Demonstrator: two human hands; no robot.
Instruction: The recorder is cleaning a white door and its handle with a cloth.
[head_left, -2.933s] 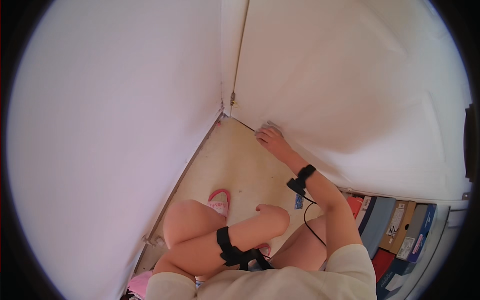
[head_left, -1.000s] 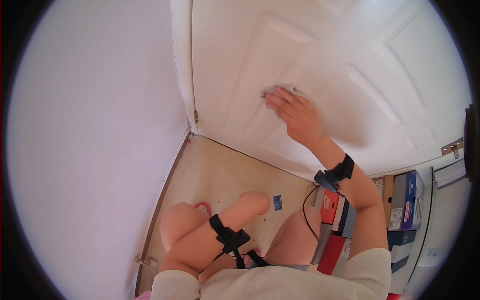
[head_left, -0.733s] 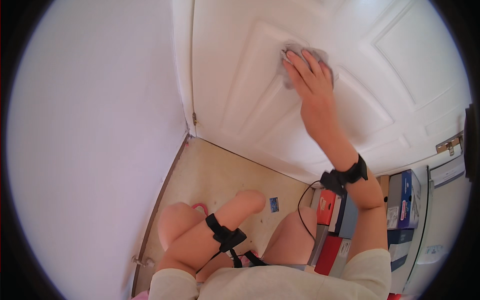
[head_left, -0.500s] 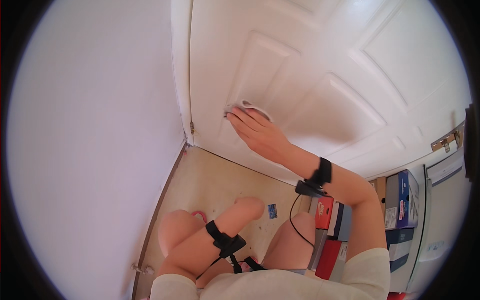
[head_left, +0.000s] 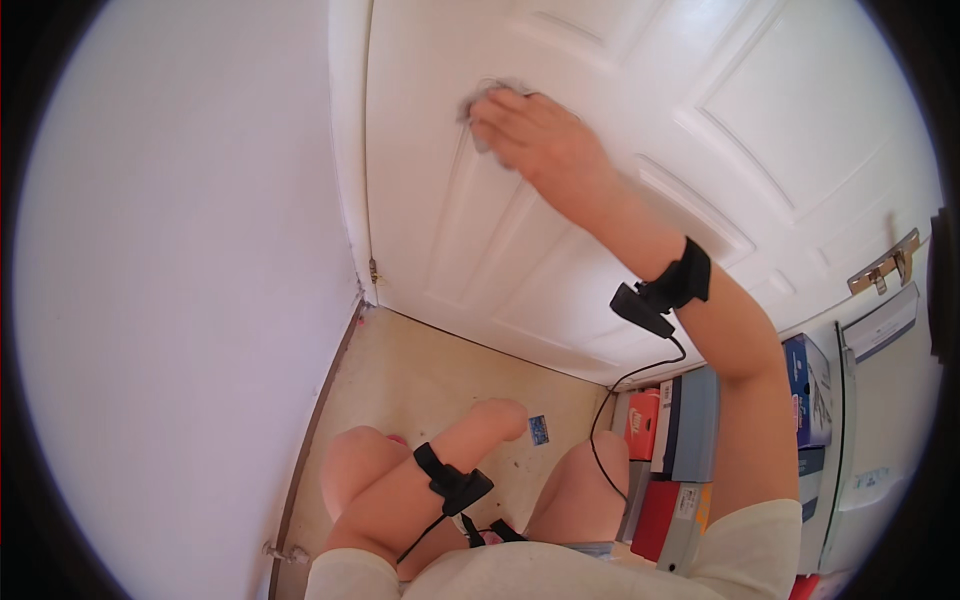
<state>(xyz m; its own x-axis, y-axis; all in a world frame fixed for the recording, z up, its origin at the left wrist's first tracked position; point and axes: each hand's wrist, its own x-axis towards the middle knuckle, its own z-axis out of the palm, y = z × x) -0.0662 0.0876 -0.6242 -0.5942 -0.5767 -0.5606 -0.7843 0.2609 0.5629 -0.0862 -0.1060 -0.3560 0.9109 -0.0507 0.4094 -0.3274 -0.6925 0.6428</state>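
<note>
At six o'clock, whether my left hand (head_left: 505, 416) grips anything I cannot tell; a blue card (head_left: 539, 430) lies on the floor (head_left: 440, 360) near it. At twelve o'clock, my right hand (head_left: 538, 130) has a grey cloth (head_left: 468, 109) in its grip, against the white door (head_left: 560, 275).

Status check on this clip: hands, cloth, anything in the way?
Right hand holding gray cloth against white door. Left hand low, fingers hidden. Black cable hanging below right forearm strap, apart from cloth.
</note>
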